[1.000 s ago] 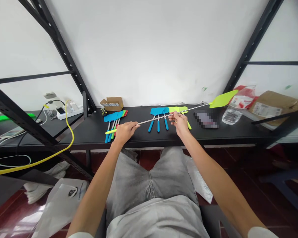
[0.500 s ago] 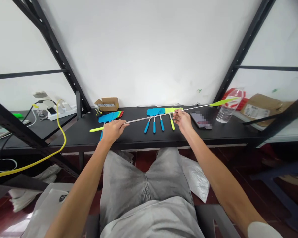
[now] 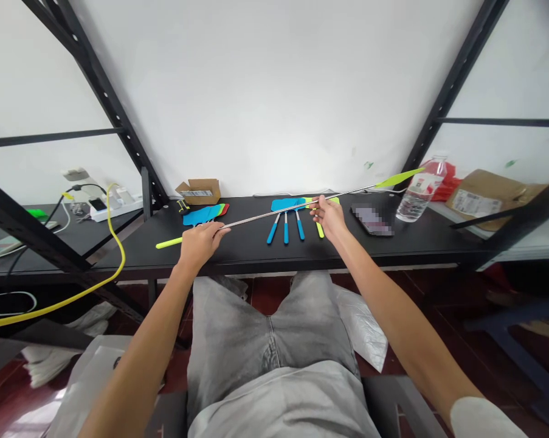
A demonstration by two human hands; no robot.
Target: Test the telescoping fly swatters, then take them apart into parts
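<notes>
Your left hand point(image 3: 200, 244), left of centre in the frame, is closed around the swatter point(image 3: 265, 215) where the handle meets the rod; the yellow-green handle protrudes at its left. Your right hand point(image 3: 329, 217), right of centre, pinches the rod between thumb and fingertips, remaining fingers loosely curled. The swatter spans mid-frame above the desk point(image 3: 247, 248), rising toward the right, its head seen nearly edge-on. That head overlaps the bottle point(image 3: 420, 193) in view; contact cannot be determined. Below the rod, a centre row point(image 3: 286, 205) of blue and yellow-green swatters lies fanned. Behind your left hand is a pile point(image 3: 203, 215) of others; the phone point(image 3: 373, 219) lies just beside your right.
</notes>
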